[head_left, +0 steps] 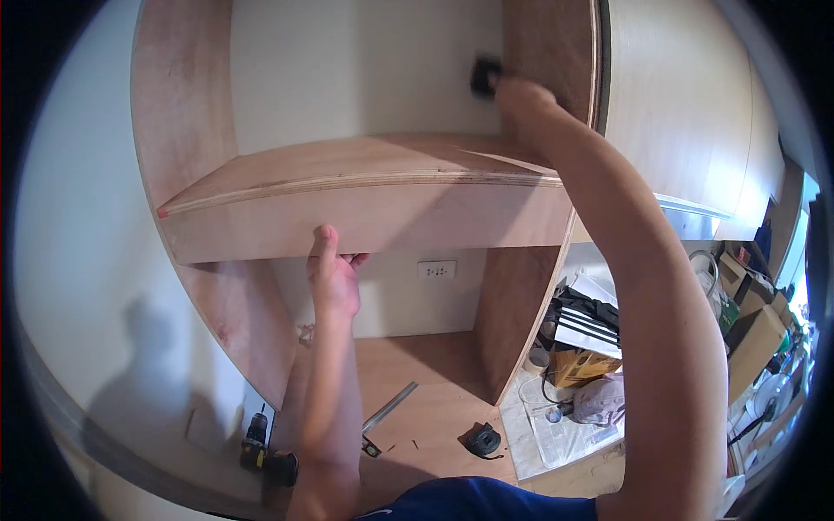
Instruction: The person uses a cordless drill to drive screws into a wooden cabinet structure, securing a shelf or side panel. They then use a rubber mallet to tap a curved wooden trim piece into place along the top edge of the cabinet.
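A plywood shelf [347, 165] with a plain front board [261, 224] spans the wooden cabinet from side to side. My left hand [334, 278] is closed around the lower edge of that front board, thumb upright on its face and fingers curled beneath. Above the shelf, close to the cabinet's right side panel [552, 52], my raised right hand [526, 102] grips a black blocky tool [486, 76]. Motion smears the tool, so its kind is unclear. Most of the right hand's fingers are turned away from view.
On the lower wooden board [426, 365] lie a black tape measure [483, 441], a metal square [389, 408] and small dark bits. A cordless drill [265, 451] is at lower left. A wall socket [437, 269] shows under the shelf. Boxes [584, 365] and clutter crowd the right.
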Tool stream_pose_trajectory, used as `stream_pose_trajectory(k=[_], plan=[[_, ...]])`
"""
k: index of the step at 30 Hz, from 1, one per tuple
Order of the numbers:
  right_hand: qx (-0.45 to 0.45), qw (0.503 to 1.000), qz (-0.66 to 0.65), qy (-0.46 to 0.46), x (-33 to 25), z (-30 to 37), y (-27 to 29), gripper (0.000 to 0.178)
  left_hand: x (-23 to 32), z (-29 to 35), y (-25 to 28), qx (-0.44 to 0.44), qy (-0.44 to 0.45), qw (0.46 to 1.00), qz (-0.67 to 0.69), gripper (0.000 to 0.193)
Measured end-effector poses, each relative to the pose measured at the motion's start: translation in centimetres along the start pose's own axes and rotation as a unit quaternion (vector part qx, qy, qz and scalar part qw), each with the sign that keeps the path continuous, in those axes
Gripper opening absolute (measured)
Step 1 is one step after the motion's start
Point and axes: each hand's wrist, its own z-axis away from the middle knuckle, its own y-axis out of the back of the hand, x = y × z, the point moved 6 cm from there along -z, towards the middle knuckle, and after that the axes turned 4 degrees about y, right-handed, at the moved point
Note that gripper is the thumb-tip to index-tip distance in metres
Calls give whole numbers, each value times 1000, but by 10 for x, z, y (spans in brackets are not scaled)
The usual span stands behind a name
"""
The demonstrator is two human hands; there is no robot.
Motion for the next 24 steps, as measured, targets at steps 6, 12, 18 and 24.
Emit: stream_pose_trajectory(k=[6, 12, 18, 24], plan=[[-237, 963, 79, 97, -66, 11, -7, 27, 13, 2, 13, 0, 8, 1000, -25, 48], [-223, 975, -14, -18, -10, 17, 0, 22, -1, 7, 2, -55, 149, 966, -202, 51], [-148, 972, 105, 150, -23, 16, 48, 20, 113, 32, -29, -4, -186, 836, -516, 37], [41, 962, 23, 269, 42, -13, 31, 27, 150, -61, -60, -48, -448, 567, -689, 47]])
